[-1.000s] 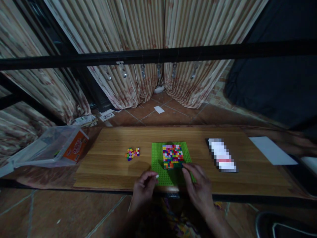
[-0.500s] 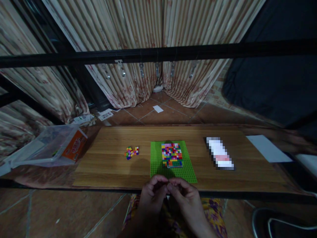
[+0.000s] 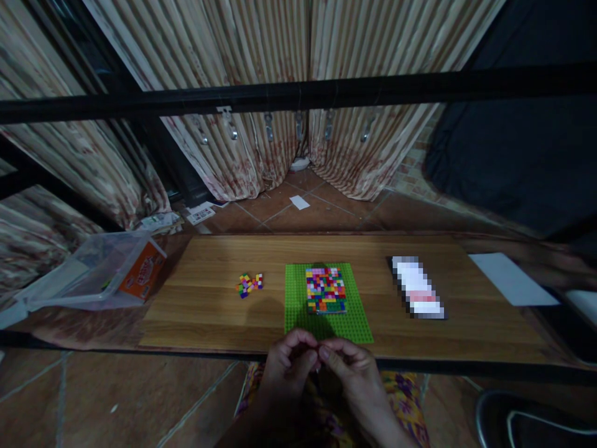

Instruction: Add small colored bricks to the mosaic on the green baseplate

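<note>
A green baseplate [image 3: 295,302] lies on the wooden table [image 3: 209,311], carrying a block of many small coloured bricks [image 3: 325,289]. A small heap of loose coloured bricks [image 3: 249,284] sits to its left. My left hand [image 3: 289,367] and my right hand [image 3: 352,373] meet just in front of the table's near edge, below the baseplate. Both have fingers curled and fingertips pinched together on something too small to make out.
A clear plastic box [image 3: 93,274] with an orange label lies off the table's left end. A blurred-out flat object [image 3: 417,295] lies right of the baseplate, a white sheet [image 3: 510,280] further right. A black bar [image 3: 298,93] crosses overhead; curtains hang behind.
A second ago my right hand touched the brick block and my left hovered by the baseplate's corner. Both drew back to the table's near edge and met, fingertips pinched together.
</note>
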A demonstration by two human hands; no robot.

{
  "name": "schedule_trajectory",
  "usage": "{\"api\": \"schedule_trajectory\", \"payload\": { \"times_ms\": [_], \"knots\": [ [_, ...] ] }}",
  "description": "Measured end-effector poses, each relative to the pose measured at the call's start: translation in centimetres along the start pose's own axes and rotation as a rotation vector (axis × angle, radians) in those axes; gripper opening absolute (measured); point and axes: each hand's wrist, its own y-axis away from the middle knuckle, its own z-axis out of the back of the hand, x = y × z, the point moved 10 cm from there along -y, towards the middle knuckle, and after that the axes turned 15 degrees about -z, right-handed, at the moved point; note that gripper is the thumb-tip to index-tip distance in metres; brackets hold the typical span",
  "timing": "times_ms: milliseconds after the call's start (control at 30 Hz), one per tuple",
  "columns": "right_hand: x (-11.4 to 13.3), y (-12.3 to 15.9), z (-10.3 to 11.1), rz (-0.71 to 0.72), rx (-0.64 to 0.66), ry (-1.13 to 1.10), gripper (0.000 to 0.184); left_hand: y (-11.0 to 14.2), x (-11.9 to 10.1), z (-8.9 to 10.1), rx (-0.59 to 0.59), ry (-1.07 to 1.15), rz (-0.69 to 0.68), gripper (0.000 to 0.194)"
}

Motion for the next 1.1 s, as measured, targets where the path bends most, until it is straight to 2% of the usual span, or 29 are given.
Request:
{"api": "schedule_trajectory", "payload": {
  "times_ms": [133, 233, 433, 567, 667, 867, 1100],
  "knots": [
    [-0.6, -0.2, 0.1, -0.032, 0.008, 0.009, 0.026, 0.0, 0.6, -0.2, 0.057, 0.007, 0.007, 0.015],
    [-0.6, -0.4, 0.6, -0.040, -0.025, -0.009, 0.026, -0.4, 0.8, 0.5, 0.056, -0.065, -0.031, 0.014],
    [1.2, -0.5, 3.4, 0.079, -0.228, 0.093, 0.030, -2.2, 0.0, 4.6, -0.042, -0.368, -0.225, 0.021],
    [2.5, -0.6, 4.7, 0.160, -0.286, 0.180, 0.031, -3.6, -1.5, 7.6, -0.117, -0.646, -0.398, 0.019],
    [3.0, -0.9, 5.3, 0.181, -0.308, 0.221, 0.032, -4.5, -2.4, 8.8, -0.126, -0.875, -0.497, 0.020],
    [2.1, -1.3, 6.1, 0.134, -0.320, 0.243, 0.031, -6.1, -2.6, 10.6, -0.160, -1.168, -0.513, 0.023],
    [0.8, -1.8, 6.5, 0.113, -0.317, 0.286, 0.030, -7.2, -2.5, 11.7, -0.247, -1.205, -0.496, 0.023]
  ]
}}
